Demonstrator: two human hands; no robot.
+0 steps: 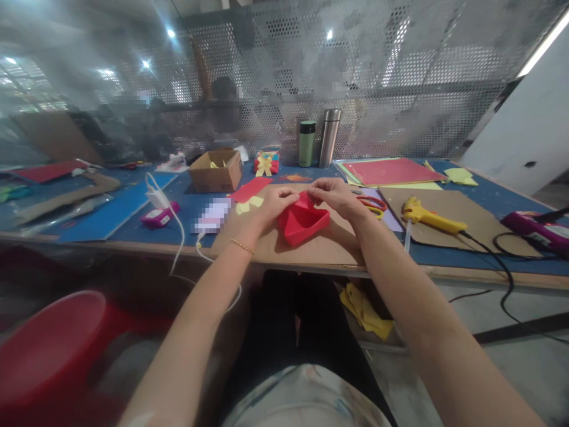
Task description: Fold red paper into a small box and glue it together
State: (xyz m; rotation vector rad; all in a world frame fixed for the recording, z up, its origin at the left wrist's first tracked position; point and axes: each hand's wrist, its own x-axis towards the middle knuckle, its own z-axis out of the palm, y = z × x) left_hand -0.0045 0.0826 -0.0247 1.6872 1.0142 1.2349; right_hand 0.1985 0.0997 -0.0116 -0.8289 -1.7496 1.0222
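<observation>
A small red folded box point(306, 228) with an open top rests on a brown cardboard sheet point(267, 243) in front of me. My left hand point(280, 203) pinches its far left edge, and my right hand point(331, 194) pinches the far flap on the right. Fingers of both hands are closed on the red material. Just left of my left hand lie a yellow bow-like piece point(249, 205) and a flat red sheet point(251, 190). Scissors point(373, 205) with red and yellow handles lie right of my right hand, partly hidden by it.
A yellow glue gun point(433, 218) lies on cardboard at right, its cord trailing off the table edge. Behind are a cardboard box point(217, 172), a decorated red box point(267, 163), a green tumbler point(306, 144) and a steel flask point(329, 139). A white cable point(180, 231) hangs at left, near a red stool point(53, 350).
</observation>
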